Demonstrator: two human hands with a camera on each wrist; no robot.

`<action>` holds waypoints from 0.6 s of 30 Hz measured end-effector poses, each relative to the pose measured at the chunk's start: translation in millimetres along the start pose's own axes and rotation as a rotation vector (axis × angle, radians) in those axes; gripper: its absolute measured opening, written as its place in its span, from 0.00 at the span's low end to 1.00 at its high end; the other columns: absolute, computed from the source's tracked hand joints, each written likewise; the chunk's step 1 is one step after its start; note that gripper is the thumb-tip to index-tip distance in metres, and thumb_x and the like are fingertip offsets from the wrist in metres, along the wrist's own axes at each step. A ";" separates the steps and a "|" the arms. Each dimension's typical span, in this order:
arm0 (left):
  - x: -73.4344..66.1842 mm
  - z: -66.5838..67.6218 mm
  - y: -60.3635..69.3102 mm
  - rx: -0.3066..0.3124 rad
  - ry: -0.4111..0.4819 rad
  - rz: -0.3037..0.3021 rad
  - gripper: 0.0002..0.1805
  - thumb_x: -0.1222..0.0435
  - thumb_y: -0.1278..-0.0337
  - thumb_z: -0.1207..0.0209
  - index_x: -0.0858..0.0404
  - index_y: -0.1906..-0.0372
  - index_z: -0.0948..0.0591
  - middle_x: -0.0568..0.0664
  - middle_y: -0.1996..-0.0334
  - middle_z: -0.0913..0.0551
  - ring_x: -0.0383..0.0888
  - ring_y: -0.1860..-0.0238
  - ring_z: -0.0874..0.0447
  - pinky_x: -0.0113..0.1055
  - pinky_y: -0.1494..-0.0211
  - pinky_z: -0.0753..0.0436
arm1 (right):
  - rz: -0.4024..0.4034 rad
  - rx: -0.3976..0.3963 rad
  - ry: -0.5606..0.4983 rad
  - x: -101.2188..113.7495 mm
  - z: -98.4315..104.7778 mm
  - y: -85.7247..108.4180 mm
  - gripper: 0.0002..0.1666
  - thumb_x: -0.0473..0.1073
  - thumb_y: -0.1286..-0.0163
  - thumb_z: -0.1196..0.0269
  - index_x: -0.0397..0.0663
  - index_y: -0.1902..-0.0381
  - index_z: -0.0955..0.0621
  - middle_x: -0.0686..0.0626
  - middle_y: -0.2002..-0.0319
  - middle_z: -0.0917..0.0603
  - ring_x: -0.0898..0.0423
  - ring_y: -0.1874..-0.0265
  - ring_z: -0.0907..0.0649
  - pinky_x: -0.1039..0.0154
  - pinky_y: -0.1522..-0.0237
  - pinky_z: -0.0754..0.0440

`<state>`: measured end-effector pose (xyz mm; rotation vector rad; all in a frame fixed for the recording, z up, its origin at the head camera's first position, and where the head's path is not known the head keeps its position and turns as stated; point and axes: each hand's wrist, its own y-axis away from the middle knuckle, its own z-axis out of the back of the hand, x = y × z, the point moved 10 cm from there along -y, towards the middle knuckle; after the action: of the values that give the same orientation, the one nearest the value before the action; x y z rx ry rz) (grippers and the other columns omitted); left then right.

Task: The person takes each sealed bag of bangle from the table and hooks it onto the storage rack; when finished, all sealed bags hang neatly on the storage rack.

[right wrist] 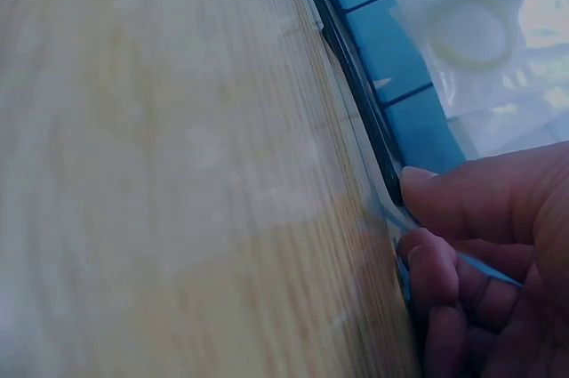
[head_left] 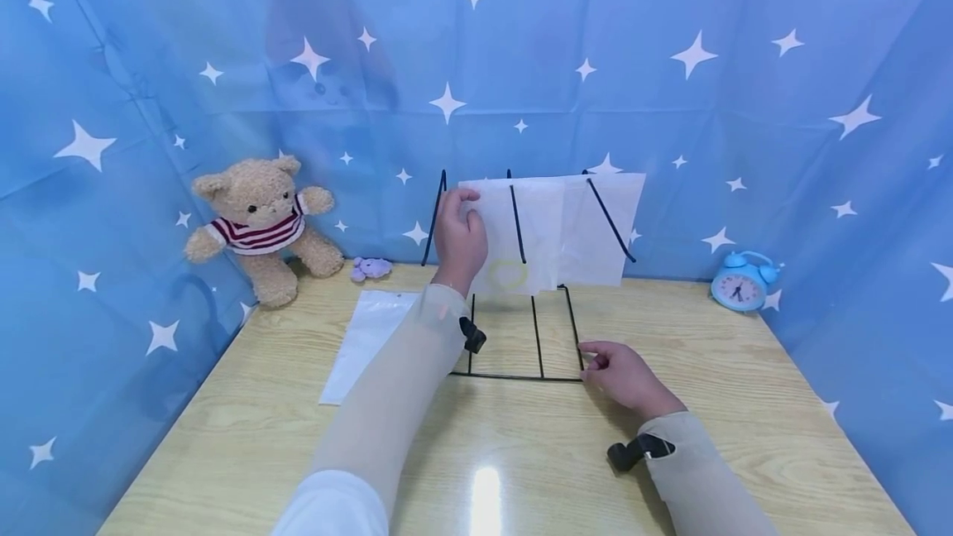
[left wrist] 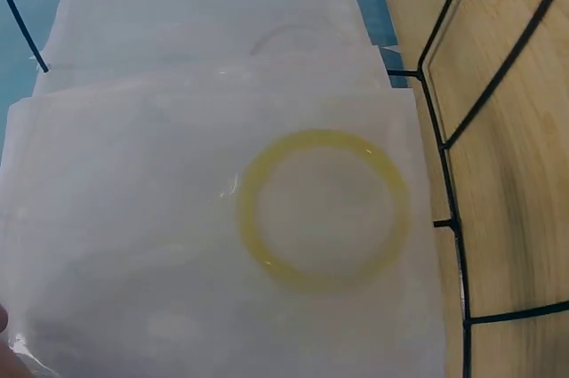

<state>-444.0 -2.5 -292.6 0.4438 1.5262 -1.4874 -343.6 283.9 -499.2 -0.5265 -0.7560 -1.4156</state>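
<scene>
A black wire display rack [head_left: 539,337] stands on the table, with slanted hooks at its top. A frosted plastic bag [head_left: 538,230] with a yellow ring [left wrist: 250,209] showing through it hangs at the middle hook. My left hand [head_left: 460,238] holds this bag at its upper left edge; in the left wrist view only a bit of that hand shows. Behind it to the right, another frosted bag [head_left: 599,230] hangs from the right hook. My right hand [head_left: 625,375] pinches the rack's front right base corner between thumb and fingers.
A white bag [head_left: 365,337] lies flat on the table [head_left: 744,404], partly under the left forearm. A teddy bear [head_left: 256,213] and a small purple toy [head_left: 371,269] sit at the back left. A blue alarm clock [head_left: 740,281] stands at the back right, before a starry curtain [head_left: 759,106].
</scene>
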 end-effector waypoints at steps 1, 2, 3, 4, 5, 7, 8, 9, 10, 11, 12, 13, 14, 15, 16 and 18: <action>1.3 1.7 2.4 0.001 -0.020 -0.005 0.13 0.72 0.25 0.52 0.59 0.46 0.20 0.52 0.38 0.23 0.49 0.34 0.25 0.46 0.33 0.18 | -0.001 0.000 0.001 -0.6 -0.3 -0.1 0.32 0.36 0.29 0.32 0.36 0.29 0.24 0.47 0.63 0.17 0.53 0.68 0.23 0.62 0.69 0.25; 3.3 3.6 5.0 0.000 -0.042 -0.007 0.13 0.72 0.25 0.51 0.59 0.45 0.21 0.51 0.36 0.25 0.49 0.32 0.27 0.47 0.30 0.20 | -0.001 -0.001 0.000 -1.0 -0.6 -0.2 0.32 0.36 0.29 0.32 0.36 0.29 0.23 0.47 0.63 0.17 0.53 0.68 0.23 0.61 0.69 0.25; 5.7 5.7 8.2 0.001 -0.065 -0.007 0.13 0.71 0.26 0.50 0.58 0.44 0.21 0.51 0.34 0.26 0.50 0.30 0.29 0.48 0.28 0.23 | 0.001 0.000 0.000 -1.1 -0.8 -0.3 0.32 0.36 0.29 0.32 0.36 0.29 0.23 0.47 0.63 0.17 0.53 0.67 0.23 0.61 0.69 0.25; 8.8 7.5 11.7 0.004 -0.087 -0.004 0.14 0.70 0.25 0.49 0.58 0.43 0.21 0.51 0.32 0.28 0.50 0.28 0.32 0.50 0.25 0.26 | -0.002 0.001 -0.002 -1.9 -1.2 -0.5 0.32 0.36 0.29 0.32 0.36 0.29 0.23 0.47 0.63 0.17 0.53 0.67 0.23 0.61 0.69 0.25; 12.2 9.6 15.2 0.005 -0.110 -0.008 0.14 0.70 0.26 0.48 0.58 0.42 0.21 0.52 0.29 0.29 0.51 0.25 0.35 0.52 0.24 0.29 | -0.001 0.002 -0.004 -2.2 -1.5 -0.6 0.32 0.36 0.29 0.32 0.36 0.29 0.23 0.47 0.63 0.17 0.53 0.67 0.23 0.61 0.68 0.25; 19.5 13.8 24.1 0.018 -0.133 -0.010 0.15 0.70 0.28 0.46 0.58 0.41 0.21 0.54 0.26 0.32 0.52 0.23 0.38 0.54 0.21 0.34 | 0.001 0.010 -0.006 -2.4 -2.3 -0.6 0.32 0.36 0.29 0.32 0.36 0.29 0.24 0.47 0.62 0.17 0.53 0.67 0.23 0.61 0.68 0.25; 23.3 15.9 29.1 0.027 -0.143 -0.014 0.16 0.70 0.28 0.45 0.58 0.40 0.21 0.55 0.25 0.32 0.53 0.22 0.38 0.55 0.21 0.35 | 0.001 0.012 -0.008 -2.5 -2.5 -0.6 0.32 0.36 0.29 0.32 0.35 0.29 0.24 0.47 0.62 0.17 0.53 0.67 0.22 0.61 0.68 0.25; 26.6 18.0 34.1 0.039 -0.154 -0.027 0.17 0.71 0.30 0.45 0.59 0.41 0.20 0.56 0.27 0.31 0.53 0.23 0.36 0.56 0.22 0.34 | 0.001 0.015 -0.009 -2.5 -2.6 -0.6 0.32 0.36 0.29 0.32 0.35 0.29 0.24 0.47 0.62 0.17 0.53 0.67 0.22 0.61 0.68 0.24; 29.6 19.5 39.3 0.059 -0.163 -0.041 0.17 0.72 0.31 0.45 0.60 0.41 0.21 0.57 0.28 0.29 0.54 0.25 0.35 0.56 0.24 0.33 | -0.002 0.015 -0.009 -2.9 -2.6 -0.6 0.32 0.36 0.29 0.32 0.35 0.29 0.24 0.47 0.62 0.17 0.52 0.67 0.22 0.61 0.68 0.24; 32.4 21.1 44.5 0.081 -0.166 -0.057 0.18 0.73 0.33 0.45 0.62 0.41 0.20 0.58 0.30 0.26 0.55 0.27 0.32 0.56 0.25 0.32 | -0.006 0.014 -0.011 -3.1 -2.3 -0.6 0.32 0.36 0.29 0.32 0.35 0.28 0.24 0.47 0.62 0.17 0.52 0.67 0.22 0.61 0.68 0.24; 35.3 22.7 50.3 0.110 -0.166 -0.061 0.18 0.74 0.33 0.45 0.62 0.42 0.20 0.58 0.33 0.24 0.56 0.29 0.30 0.56 0.27 0.30 | -0.008 0.014 -0.011 -3.0 -1.9 -0.5 0.33 0.36 0.29 0.32 0.35 0.28 0.24 0.47 0.62 0.17 0.52 0.67 0.22 0.61 0.68 0.24; 38.7 24.0 55.9 0.144 -0.165 -0.059 0.17 0.74 0.33 0.45 0.63 0.42 0.21 0.57 0.36 0.22 0.57 0.31 0.29 0.56 0.28 0.29 | -0.009 0.013 -0.011 -2.9 -1.5 -0.6 0.33 0.36 0.29 0.32 0.35 0.28 0.24 0.46 0.62 0.17 0.52 0.67 0.23 0.61 0.68 0.24; 42.5 25.6 61.0 0.175 -0.165 -0.055 0.17 0.73 0.33 0.46 0.63 0.42 0.21 0.57 0.38 0.21 0.58 0.32 0.27 0.56 0.29 0.28 | -0.011 0.012 -0.012 -2.9 -1.1 -0.7 0.33 0.36 0.29 0.32 0.35 0.28 0.24 0.46 0.62 0.17 0.52 0.67 0.23 0.61 0.68 0.24; 46.6 27.8 65.6 0.205 -0.159 -0.044 0.17 0.73 0.33 0.46 0.64 0.41 0.21 0.57 0.39 0.20 0.58 0.33 0.26 0.56 0.30 0.27 | -0.011 0.011 -0.011 -2.2 -0.6 -0.6 0.33 0.36 0.29 0.32 0.35 0.28 0.24 0.46 0.62 0.17 0.52 0.67 0.23 0.61 0.68 0.25; 51.3 30.5 70.0 0.232 -0.141 -0.022 0.17 0.72 0.32 0.46 0.65 0.41 0.21 0.58 0.39 0.21 0.59 0.33 0.26 0.56 0.30 0.27 | -0.011 0.009 -0.011 -1.8 -0.1 -0.6 0.33 0.36 0.29 0.32 0.35 0.28 0.24 0.46 0.62 0.17 0.52 0.67 0.23 0.61 0.69 0.25; 61.5 39.0 76.4 0.262 -0.113 0.033 0.17 0.71 0.30 0.45 0.66 0.40 0.21 0.60 0.39 0.22 0.60 0.33 0.26 0.57 0.28 0.27 | -0.008 0.010 -0.006 -0.8 0.0 -0.9 0.33 0.36 0.29 0.32 0.35 0.28 0.24 0.46 0.62 0.17 0.52 0.67 0.23 0.61 0.69 0.25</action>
<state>-401.1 -43.7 -379.8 0.5252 1.2357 -1.6650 -344.4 284.4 -499.9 -0.5213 -0.7705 -1.4174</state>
